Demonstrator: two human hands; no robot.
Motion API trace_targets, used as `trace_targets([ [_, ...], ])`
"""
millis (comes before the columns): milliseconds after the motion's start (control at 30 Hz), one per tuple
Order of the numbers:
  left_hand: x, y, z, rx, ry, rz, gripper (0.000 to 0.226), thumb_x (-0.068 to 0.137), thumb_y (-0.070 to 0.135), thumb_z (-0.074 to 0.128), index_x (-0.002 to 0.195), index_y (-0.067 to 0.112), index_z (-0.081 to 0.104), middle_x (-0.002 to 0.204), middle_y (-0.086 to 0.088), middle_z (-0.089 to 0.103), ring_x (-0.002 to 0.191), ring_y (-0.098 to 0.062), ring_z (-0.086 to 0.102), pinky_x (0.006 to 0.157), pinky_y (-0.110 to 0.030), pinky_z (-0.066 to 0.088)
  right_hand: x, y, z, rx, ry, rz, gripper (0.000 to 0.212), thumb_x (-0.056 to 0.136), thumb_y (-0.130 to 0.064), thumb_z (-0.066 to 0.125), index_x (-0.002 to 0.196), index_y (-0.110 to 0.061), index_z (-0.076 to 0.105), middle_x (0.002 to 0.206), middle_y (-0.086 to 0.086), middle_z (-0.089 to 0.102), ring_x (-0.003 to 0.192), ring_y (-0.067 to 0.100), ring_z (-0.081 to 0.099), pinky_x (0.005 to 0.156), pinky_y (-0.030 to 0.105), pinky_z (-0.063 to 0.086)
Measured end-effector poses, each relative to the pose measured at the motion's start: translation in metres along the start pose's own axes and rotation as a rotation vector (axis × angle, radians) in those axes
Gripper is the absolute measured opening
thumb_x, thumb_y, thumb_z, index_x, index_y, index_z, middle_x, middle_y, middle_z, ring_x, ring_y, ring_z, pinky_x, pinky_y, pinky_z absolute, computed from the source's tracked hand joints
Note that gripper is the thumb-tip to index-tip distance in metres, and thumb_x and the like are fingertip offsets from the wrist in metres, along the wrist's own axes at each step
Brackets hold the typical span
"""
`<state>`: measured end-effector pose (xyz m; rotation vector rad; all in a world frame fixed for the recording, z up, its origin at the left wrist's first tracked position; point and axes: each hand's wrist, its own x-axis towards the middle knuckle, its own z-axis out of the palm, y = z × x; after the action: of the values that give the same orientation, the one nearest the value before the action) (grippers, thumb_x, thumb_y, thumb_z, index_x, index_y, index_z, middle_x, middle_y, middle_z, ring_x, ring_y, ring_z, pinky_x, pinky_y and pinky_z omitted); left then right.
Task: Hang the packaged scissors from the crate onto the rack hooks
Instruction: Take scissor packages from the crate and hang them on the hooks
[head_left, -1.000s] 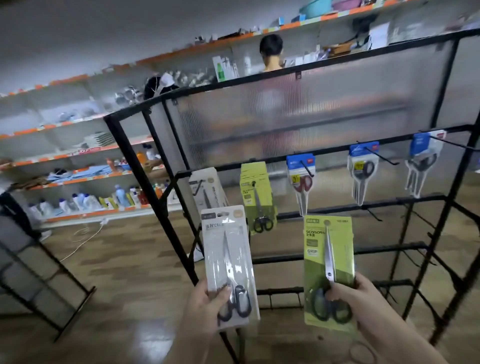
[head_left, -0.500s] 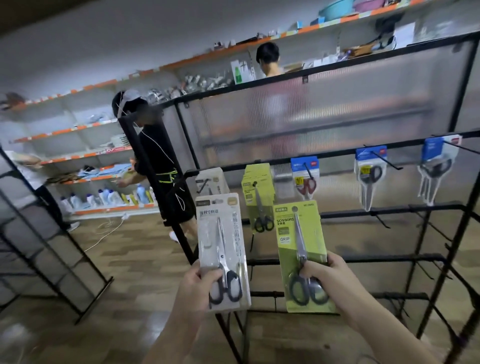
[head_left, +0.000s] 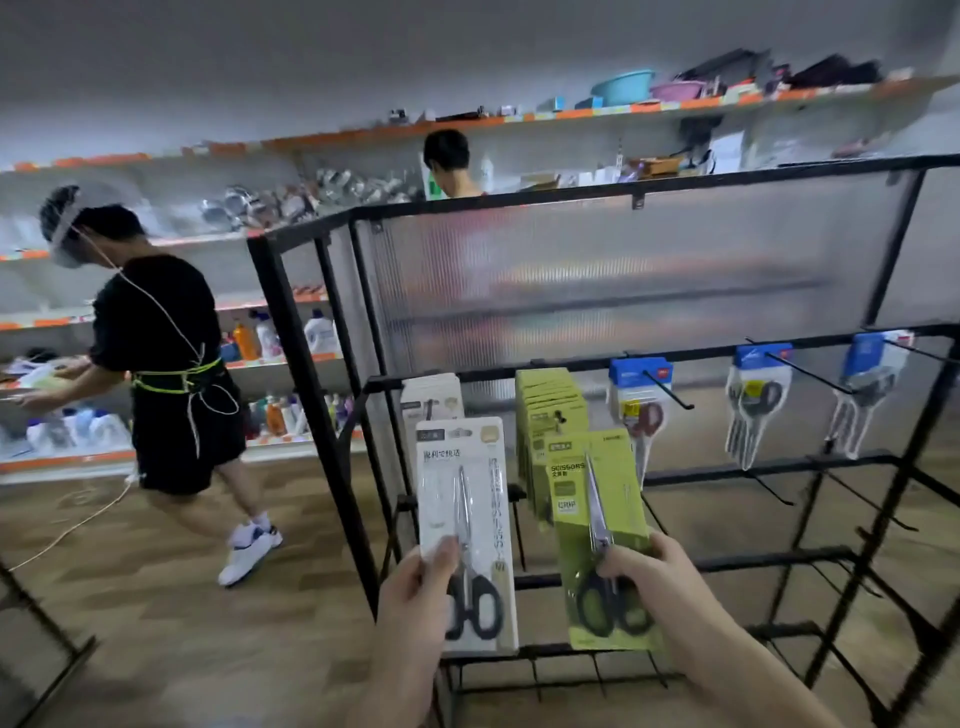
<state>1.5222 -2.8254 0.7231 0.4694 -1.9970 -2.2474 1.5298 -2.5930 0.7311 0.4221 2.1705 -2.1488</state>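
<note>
A: Your left hand (head_left: 415, 587) is raised in front of you and grips a white scissors pack (head_left: 465, 525) by its lower left edge, the thumb lying over the front near the black handles. The pack stands upright.

B: And the right one?

A: Your right hand (head_left: 654, 571) comes in from the lower right, the forearm slanting up. It grasps a green scissors pack (head_left: 597, 535) at the handle end, fingers closed on the card, the blades pointing up. The two packs are side by side, close but apart.

B: Where are they against the rack?

A: Both are held before the black rack (head_left: 311, 395), lower than the hook row. Behind the white pack hang white packs (head_left: 431, 397) on a hook, and behind the green one a stack of green packs (head_left: 550, 410). Further right you see blue-topped packs (head_left: 641, 400) on separate hooks.

B: And the room?

A: A ribbed translucent panel (head_left: 623, 280) closes the upper part of the rack. The floor (head_left: 156, 597) is brown wood. A person in black (head_left: 166, 374) bends toward wall shelves (head_left: 291, 353) with bottles on your left, and another person (head_left: 447, 161) stands behind the panel.
</note>
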Motion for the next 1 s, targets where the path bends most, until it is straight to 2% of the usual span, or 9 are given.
trace_targets([
  [133, 0.038, -0.010, -0.018, -0.021, -0.067, 0.015, 0.055, 0.087, 0.053, 0.073, 0.078, 0.003, 0.053, 0.078, -0.005, 0.052, 0.073, -0.021, 0.047, 0.068, -0.034, 0.034, 0.009, -0.007, 0.031, 0.042, 0.077, -0.038, 0.025, 0.091, -0.032, 0.073, 0.107, -0.013, 0.070, 0.088, 0.007, 0.079, 0.091, 0.031, 0.074, 0.090, 0.047, 0.057],
  [200, 0.054, -0.018, -0.027, -0.034, -0.092, 0.027, 0.069, 0.082, 0.061, 0.074, 0.083, -0.005, 0.052, 0.078, -0.005, 0.056, 0.072, -0.023, 0.051, 0.072, -0.035, 0.039, 0.013, -0.010, 0.043, 0.063, 0.101, -0.057, 0.030, 0.090, -0.039, 0.072, 0.106, -0.014, 0.070, 0.091, 0.010, 0.079, 0.088, 0.032, 0.076, 0.089, 0.048, 0.059],
  [367, 0.077, -0.028, -0.033, -0.064, -0.104, 0.047, 0.058, 0.093, 0.045, 0.070, 0.090, -0.011, 0.058, 0.078, -0.006, 0.058, 0.073, -0.022, 0.052, 0.069, -0.035, 0.039, 0.036, -0.013, 0.054, 0.032, 0.227, -0.041, 0.059, 0.070, -0.060, 0.075, 0.108, -0.015, 0.073, 0.092, 0.006, 0.080, 0.090, 0.030, 0.076, 0.091, 0.051, 0.059],
  [467, 0.084, -0.031, -0.032, -0.037, -0.092, 0.017, 0.063, 0.090, 0.052, 0.070, 0.093, -0.010, 0.059, 0.078, -0.007, 0.060, 0.073, -0.023, 0.053, 0.071, -0.038, 0.040, 0.052, -0.016, 0.052, 0.008, 0.292, -0.014, 0.047, 0.081, -0.056, 0.075, 0.107, -0.017, 0.071, 0.092, 0.005, 0.079, 0.092, 0.028, 0.074, 0.090, 0.048, 0.059],
  [600, 0.088, -0.033, -0.032, -0.038, -0.103, -0.025, 0.062, 0.087, 0.055, 0.070, 0.090, -0.006, 0.063, 0.077, -0.009, 0.061, 0.071, -0.024, 0.054, 0.071, -0.039, 0.042, 0.063, -0.018, 0.053, -0.043, 0.295, -0.033, 0.038, 0.090, -0.049, 0.071, 0.112, -0.018, 0.070, 0.096, 0.002, 0.076, 0.091, 0.020, 0.070, 0.067, 0.030, 0.054],
  [767, 0.092, -0.031, -0.035, -0.049, -0.152, -0.046, 0.042, 0.090, 0.052, 0.070, 0.086, 0.011, 0.072, 0.087, -0.032, 0.066, 0.076, -0.027, 0.061, 0.075, -0.042, 0.050, 0.077, -0.013, 0.054, -0.028, 0.315, -0.003, 0.044, 0.086, -0.051, 0.074, 0.114, -0.018, 0.067, 0.100, 0.003, 0.075, 0.096, 0.024, 0.070, 0.076, 0.034, 0.055],
  [833, 0.095, -0.029, -0.037, -0.038, -0.154, -0.028, 0.044, 0.093, 0.048, 0.068, 0.091, 0.004, 0.070, 0.082, -0.027, 0.068, 0.073, -0.024, 0.063, 0.070, -0.031, 0.053, 0.086, -0.015, 0.055, -0.016, 0.331, 0.027, 0.043, 0.084, -0.051, 0.077, 0.110, -0.018, 0.067, 0.099, 0.003, 0.075, 0.096, 0.025, 0.070, 0.084, 0.039, 0.056],
  [900, 0.096, -0.026, -0.037, -0.027, -0.161, -0.026, 0.043, 0.096, 0.043, 0.066, 0.092, 0.000, 0.069, 0.071, -0.011, 0.069, 0.065, -0.017, 0.065, 0.060, -0.018, 0.052, 0.096, -0.016, 0.056, -0.019, 0.341, 0.056, 0.042, 0.082, -0.053, 0.078, 0.103, -0.019, 0.068, 0.098, 0.004, 0.075, 0.095, 0.027, 0.069, 0.090, 0.043, 0.056],
  [1000, 0.099, -0.024, -0.037, 0.017, -0.158, -0.016, 0.047, 0.092, 0.050, 0.063, 0.082, 0.004, 0.063, 0.058, 0.002, 0.058, 0.051, -0.008, 0.055, 0.059, -0.022, 0.045, 0.108, -0.019, 0.060, -0.036, 0.348, 0.077, 0.051, 0.082, -0.055, 0.078, 0.104, -0.010, 0.067, 0.095, 0.008, 0.069, 0.085, 0.026, 0.062, 0.073, 0.036, 0.049],
])
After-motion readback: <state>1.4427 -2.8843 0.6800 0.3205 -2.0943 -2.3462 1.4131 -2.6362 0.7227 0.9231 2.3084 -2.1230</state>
